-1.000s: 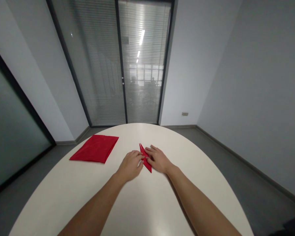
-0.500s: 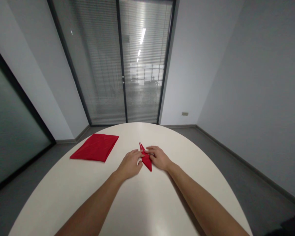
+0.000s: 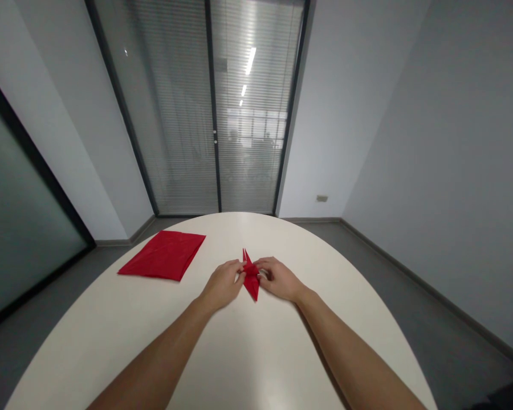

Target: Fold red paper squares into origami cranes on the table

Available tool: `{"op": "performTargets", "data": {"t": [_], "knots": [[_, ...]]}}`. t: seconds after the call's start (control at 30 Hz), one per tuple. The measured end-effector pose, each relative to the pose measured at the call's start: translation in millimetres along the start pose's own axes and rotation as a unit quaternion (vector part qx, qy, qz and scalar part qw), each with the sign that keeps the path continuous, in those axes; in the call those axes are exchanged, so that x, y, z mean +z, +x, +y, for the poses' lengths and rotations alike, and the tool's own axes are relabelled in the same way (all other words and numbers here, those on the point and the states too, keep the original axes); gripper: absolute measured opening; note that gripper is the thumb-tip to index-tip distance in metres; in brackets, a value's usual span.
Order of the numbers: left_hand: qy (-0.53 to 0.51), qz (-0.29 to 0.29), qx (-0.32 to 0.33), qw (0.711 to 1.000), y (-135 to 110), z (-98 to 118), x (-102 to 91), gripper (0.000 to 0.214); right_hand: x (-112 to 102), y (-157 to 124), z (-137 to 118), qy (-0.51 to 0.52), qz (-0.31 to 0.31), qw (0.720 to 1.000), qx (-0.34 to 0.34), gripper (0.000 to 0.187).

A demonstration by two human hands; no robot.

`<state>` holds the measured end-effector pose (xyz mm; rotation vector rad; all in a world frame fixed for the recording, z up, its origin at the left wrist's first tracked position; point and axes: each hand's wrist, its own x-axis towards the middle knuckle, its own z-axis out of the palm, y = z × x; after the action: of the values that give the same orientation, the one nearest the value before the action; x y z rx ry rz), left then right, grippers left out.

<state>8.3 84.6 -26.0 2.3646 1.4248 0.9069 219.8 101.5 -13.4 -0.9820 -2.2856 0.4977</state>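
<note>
A small folded red paper piece (image 3: 251, 275) lies between my hands, with two narrow points at its far end and one broader point toward me. My left hand (image 3: 226, 282) pinches its left edge between thumb and fingers. On the other side, my right hand (image 3: 279, 279) has thumb and fingertips closed on its right edge. The fingertips cover parts of both edges. Farther left, a larger flat red sheet (image 3: 165, 256), roughly diamond-shaped with layered edges, rests apart from both hands.
Everything lies on a round white table (image 3: 248, 353). Beyond its far edge stand glass panels with blinds (image 3: 252, 171) in dark frames. A wall outlet (image 3: 322, 199) sits low on the pale wall (image 3: 431, 171) to the right.
The near point of the folded piece has swung a little to the left and the piece looks more spread. Both thumbs have drawn in toward its edges.
</note>
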Motion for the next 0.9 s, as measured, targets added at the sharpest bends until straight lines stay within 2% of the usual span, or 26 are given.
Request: {"op": "performTargets", "data": {"t": [0.27,0.53,0.73,0.9], "knots": [[-0.006,0.008,-0.007,1.000,2,0,1.6,0.022,-1,2,1,-0.007,-0.004,1.000,0.029,0.021],[-0.025,0.000,-0.040,0.999,0,-1,0.7,0.019,9,2,8,-0.024,0.021,0.999,0.018,0.019],[-0.038,0.004,-0.031,0.999,-1,-7,3.6,0.017,12,3,8,-0.037,0.025,0.999,0.016,0.013],[-0.072,0.014,-0.047,0.996,0,-12,6.9,0.029,17,4,5,-0.059,0.036,0.997,0.043,0.009]]}}
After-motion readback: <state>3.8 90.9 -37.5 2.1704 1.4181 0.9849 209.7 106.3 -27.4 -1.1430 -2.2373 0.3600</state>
